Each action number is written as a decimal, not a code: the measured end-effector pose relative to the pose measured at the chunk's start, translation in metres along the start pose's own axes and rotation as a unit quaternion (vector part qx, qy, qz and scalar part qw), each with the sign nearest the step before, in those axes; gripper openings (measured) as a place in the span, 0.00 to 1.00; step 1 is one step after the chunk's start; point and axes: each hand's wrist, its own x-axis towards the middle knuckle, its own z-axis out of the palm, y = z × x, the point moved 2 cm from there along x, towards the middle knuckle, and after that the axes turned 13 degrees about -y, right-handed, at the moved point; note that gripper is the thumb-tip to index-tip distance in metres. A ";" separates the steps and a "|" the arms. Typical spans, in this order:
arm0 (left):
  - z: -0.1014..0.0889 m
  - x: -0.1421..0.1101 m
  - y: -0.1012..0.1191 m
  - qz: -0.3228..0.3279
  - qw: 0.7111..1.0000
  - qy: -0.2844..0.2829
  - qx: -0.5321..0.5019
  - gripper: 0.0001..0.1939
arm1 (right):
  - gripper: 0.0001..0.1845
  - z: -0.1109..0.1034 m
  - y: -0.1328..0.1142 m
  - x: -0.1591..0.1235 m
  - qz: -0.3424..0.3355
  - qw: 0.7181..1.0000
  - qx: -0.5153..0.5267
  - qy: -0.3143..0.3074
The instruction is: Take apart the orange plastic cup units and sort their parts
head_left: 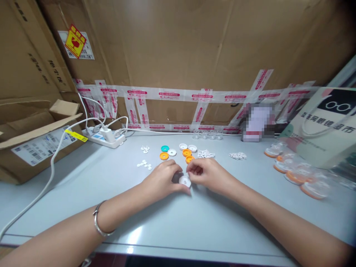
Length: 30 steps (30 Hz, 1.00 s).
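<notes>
A white round plastic cap is held low over the table, between the thumb and fingers of my left hand. The fingers of my right hand are pinched together at the cap's right edge; whatever they hold is too small or hidden to make out. Just beyond my hands lie more round caps: a teal one, an orange one and a white one on the left. Several orange caps and white caps sit on the right, one orange cap partly behind my right hand.
Small white pieces lie at left, flat printed pieces at right. Clear domes line the back. Clear-topped orange-and-white rounds stand beside a paper bag. A power strip and open carton are at left.
</notes>
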 end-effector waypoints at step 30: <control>-0.055 -0.011 -0.042 -0.144 0.924 -0.112 0.336 0.05 | 0.17 -0.003 0.010 -0.009 -0.048 0.987 -0.036 -0.146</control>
